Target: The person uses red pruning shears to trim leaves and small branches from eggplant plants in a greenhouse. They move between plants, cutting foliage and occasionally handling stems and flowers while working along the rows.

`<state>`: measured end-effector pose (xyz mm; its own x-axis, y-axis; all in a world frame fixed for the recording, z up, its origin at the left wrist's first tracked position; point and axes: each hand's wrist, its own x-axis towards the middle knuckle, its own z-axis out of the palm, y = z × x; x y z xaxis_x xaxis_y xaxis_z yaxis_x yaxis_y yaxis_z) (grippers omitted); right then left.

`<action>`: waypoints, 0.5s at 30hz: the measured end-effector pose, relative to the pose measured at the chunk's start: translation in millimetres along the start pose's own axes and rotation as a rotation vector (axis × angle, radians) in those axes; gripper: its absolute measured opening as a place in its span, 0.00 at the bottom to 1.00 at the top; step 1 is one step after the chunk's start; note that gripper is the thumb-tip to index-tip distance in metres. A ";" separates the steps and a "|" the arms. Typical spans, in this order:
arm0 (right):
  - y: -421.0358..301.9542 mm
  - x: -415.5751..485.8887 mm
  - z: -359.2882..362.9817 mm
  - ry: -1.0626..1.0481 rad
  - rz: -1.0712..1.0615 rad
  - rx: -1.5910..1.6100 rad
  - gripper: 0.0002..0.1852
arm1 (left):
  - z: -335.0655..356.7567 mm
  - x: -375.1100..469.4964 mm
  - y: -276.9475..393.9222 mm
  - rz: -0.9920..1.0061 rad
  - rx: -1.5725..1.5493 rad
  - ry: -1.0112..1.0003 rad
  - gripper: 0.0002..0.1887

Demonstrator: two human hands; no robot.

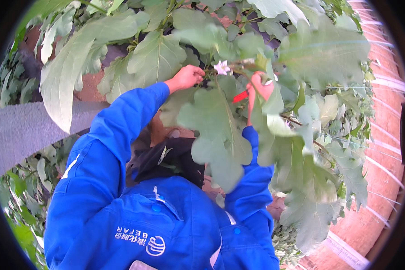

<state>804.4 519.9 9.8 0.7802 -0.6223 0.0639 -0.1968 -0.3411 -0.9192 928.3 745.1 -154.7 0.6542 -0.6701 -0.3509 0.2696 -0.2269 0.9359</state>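
Above my blue jacket stand eggplant plants with broad lobed leaves. My left hand [190, 77] pinches at a thin stem or bud with its fingertips, just left of a pale purple eggplant flower [222, 67]. To the right of that flower, my right hand [261, 87] is raised among the leaves, partly hidden by a leaf. A red-handled tool [240, 97] juts from it; its working end cannot be made out. A large eggplant leaf [219, 125] hangs between my forearms. A brown stem runs between the flower and my right hand.
Dense foliage surrounds both arms, with thin blue strings crossing it at the right. A reddish-brown wall [383, 135] wrapped with white bands curves along the right side. A grey strip [47, 126] lies at the left. A black cloth or bag [172, 158] hangs before my waist.
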 end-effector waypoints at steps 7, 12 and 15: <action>5.8 -58.6 22.8 -0.083 0.306 -0.044 0.09 | 20.0 -58.5 -49.9 -0.121 -0.820 -0.126 0.23; 35.4 -115.6 61.5 -0.250 0.223 -0.087 0.10 | 21.2 -74.7 -22.4 -0.261 -0.648 -0.207 0.28; 60.1 -99.8 79.2 -0.212 0.222 -0.089 0.10 | 22.4 -80.3 -15.8 -0.250 -0.663 -0.071 0.24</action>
<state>761.7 617.3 -82.6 0.8170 -0.5307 -0.2256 -0.4202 -0.2798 -0.8632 855.7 786.7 -140.6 0.4751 -0.7036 -0.5284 0.7934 0.0829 0.6030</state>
